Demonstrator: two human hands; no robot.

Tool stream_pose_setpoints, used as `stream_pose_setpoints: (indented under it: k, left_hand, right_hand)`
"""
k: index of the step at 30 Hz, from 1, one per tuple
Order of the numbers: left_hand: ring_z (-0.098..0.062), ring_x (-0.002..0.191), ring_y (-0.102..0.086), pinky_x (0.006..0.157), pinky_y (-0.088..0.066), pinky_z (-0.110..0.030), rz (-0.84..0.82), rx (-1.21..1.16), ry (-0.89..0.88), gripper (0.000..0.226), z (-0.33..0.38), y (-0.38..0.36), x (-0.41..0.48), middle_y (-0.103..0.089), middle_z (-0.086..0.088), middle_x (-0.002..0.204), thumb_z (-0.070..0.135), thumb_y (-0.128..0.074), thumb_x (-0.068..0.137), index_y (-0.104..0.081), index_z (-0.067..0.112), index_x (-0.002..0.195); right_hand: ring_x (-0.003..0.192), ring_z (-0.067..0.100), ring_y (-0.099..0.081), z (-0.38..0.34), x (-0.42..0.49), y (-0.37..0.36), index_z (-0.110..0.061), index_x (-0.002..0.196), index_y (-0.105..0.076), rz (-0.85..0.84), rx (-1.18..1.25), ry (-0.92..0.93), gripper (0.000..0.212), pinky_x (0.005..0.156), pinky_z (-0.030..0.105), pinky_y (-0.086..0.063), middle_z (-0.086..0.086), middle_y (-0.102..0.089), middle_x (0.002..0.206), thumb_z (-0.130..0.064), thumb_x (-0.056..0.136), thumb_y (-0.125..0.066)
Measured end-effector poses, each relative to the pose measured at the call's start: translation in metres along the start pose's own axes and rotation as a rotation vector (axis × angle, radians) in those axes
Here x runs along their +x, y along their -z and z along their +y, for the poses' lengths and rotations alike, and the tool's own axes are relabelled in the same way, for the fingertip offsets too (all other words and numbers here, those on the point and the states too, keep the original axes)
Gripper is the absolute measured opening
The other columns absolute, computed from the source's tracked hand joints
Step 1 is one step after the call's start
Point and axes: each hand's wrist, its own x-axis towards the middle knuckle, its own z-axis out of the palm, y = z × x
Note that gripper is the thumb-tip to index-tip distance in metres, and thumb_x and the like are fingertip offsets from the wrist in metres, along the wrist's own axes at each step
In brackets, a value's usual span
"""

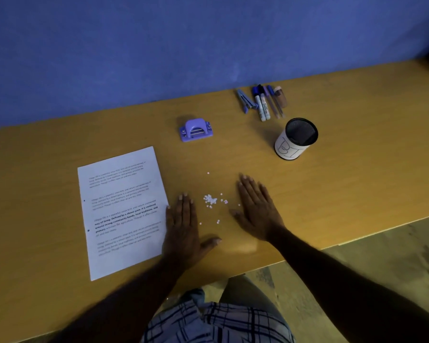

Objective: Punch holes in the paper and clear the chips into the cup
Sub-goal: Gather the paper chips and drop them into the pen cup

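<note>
A printed sheet of paper point(124, 211) lies flat on the wooden desk point(357, 169), with two punched holes along its left edge. Small white paper chips point(212, 200) are scattered on the desk just right of the sheet. My left hand point(182, 226) rests flat, fingers apart, beside the sheet's right edge and left of the chips. My right hand point(256, 206) lies flat to the right of the chips, holding nothing. A purple hole punch point(195, 130) stands farther back. A black mesh cup point(295, 138) with a white label stands at the back right.
Several markers and pens point(265, 102) lie in a row near the blue wall, behind the cup. The desk's front edge runs diagonally at the lower right, with floor beyond it. My checked clothing shows at the bottom.
</note>
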Motion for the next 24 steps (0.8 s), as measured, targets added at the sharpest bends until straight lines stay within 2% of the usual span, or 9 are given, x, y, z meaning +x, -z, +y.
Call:
stream_pose_setpoints:
  k: [4,8,12,16,24]
  left_hand:
    - [-0.034,0.151,0.004,0.12,-0.002,-0.056,-0.002,-0.021,0.001,0.127,0.008,-0.003,0.012,0.003,-0.02,0.162,0.094,-0.016,0.068,-0.003,0.001,0.153]
    - [-0.035,0.151,0.0,0.12,0.0,-0.056,0.009,-0.016,-0.12,0.135,0.003,0.0,0.023,0.002,-0.02,0.162,0.097,-0.025,0.062,-0.005,-0.002,0.152]
    - [-0.035,0.15,0.005,0.119,-0.002,-0.059,-0.038,0.022,-0.173,0.143,-0.001,0.002,0.033,0.004,-0.02,0.162,0.101,-0.022,0.054,-0.004,-0.002,0.152]
    - [-0.034,0.15,0.011,0.118,-0.002,-0.059,-0.065,0.043,-0.175,0.144,-0.002,0.003,0.034,0.01,-0.019,0.162,0.102,-0.018,0.053,0.001,-0.001,0.152]
    - [-0.032,0.151,-0.002,0.119,-0.008,-0.059,0.046,-0.04,-0.177,0.132,-0.019,0.015,0.04,-0.002,-0.015,0.163,0.096,-0.024,0.062,-0.009,0.002,0.153]
  right_hand:
    - [0.151,0.02,0.012,-0.003,-0.002,0.001,-0.014,0.156,0.003,-0.007,-0.02,0.006,0.099,0.124,0.046,-0.003,0.006,0.009,0.164,-0.08,0.088,-0.025]
    - [0.151,0.023,0.012,-0.01,-0.003,0.004,-0.009,0.156,0.0,-0.019,-0.062,0.002,0.121,0.123,0.047,0.0,0.01,0.007,0.164,-0.093,0.073,-0.026]
    - [0.152,0.024,0.011,-0.021,0.005,0.001,-0.007,0.155,-0.002,-0.015,-0.073,0.02,0.129,0.122,0.05,-0.001,0.01,0.007,0.164,-0.098,0.067,-0.026]
    - [0.152,0.024,0.01,-0.023,0.011,0.001,-0.007,0.155,-0.003,-0.016,-0.082,0.037,0.127,0.122,0.051,-0.003,0.011,0.007,0.164,-0.097,0.069,-0.027]
    - [0.152,0.022,0.007,-0.029,0.021,-0.002,-0.009,0.155,-0.009,0.044,-0.047,-0.004,0.102,0.122,0.049,0.0,0.009,0.001,0.165,-0.083,0.085,-0.021]
